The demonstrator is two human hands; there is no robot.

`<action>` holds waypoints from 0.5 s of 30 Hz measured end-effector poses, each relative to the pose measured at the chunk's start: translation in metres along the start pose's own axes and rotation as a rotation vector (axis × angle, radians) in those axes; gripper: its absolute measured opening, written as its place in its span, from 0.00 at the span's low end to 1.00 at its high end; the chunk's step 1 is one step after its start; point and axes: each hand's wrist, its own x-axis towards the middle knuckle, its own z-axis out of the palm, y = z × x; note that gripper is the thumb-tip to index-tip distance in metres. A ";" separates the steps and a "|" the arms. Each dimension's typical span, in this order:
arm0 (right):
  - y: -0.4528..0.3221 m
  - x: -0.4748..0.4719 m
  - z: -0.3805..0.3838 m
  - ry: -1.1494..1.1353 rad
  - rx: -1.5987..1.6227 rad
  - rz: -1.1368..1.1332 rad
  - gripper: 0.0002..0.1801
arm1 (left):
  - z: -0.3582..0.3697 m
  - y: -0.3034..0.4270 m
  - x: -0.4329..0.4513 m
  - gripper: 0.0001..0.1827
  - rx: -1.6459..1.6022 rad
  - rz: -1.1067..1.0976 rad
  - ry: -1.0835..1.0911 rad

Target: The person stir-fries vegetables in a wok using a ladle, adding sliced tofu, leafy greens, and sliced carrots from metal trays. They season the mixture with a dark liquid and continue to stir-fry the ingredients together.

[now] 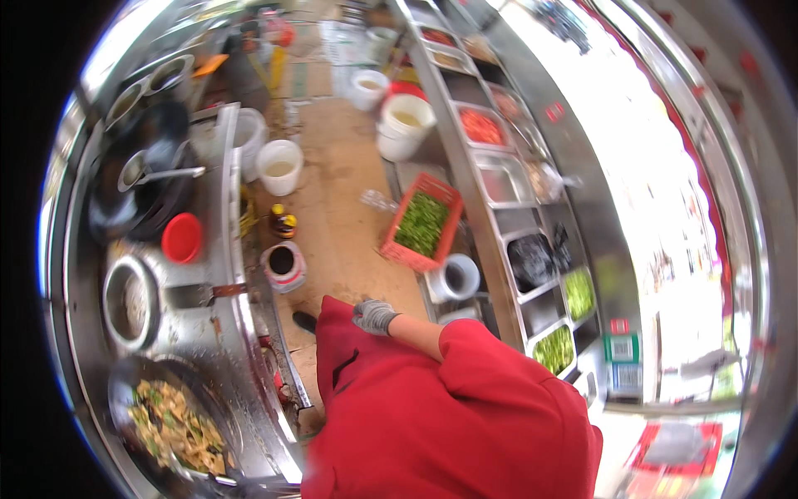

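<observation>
My right hand (374, 317), in a grey knit glove, rests its curled fingers against the front of my red apron (349, 330). Nothing shows in its grasp. At the lower left edge, a blurred dark grey shape (259, 488) beside the wok may be my left gloved hand; its fingers cannot be made out. Close to it, a black wok (121, 399) holds stir-fried food (177, 424) of pale slices, green pieces and dark bits. A metal utensil (202, 477) lies along the wok's lower rim.
The steel stove counter (199, 324) carries a second wok (118, 206), a ladle (168, 176), a red bowl (182, 238) and a metal ring (112, 299). White buckets (293, 181) and a red crate (452, 199) of chopped greens stand on the floor. Ingredient pans (480, 126) line the right.
</observation>
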 end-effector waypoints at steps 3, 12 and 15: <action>0.071 -0.047 0.016 -0.010 -0.018 0.102 0.25 | -0.015 0.071 0.062 0.29 -0.250 0.094 -0.112; 0.215 -0.086 0.011 0.068 0.302 0.352 0.27 | -0.043 0.314 -0.029 0.27 -0.541 0.494 -0.247; 0.265 -0.071 -0.009 0.028 0.253 0.338 0.27 | -0.038 0.380 -0.072 0.26 -0.489 0.566 -0.351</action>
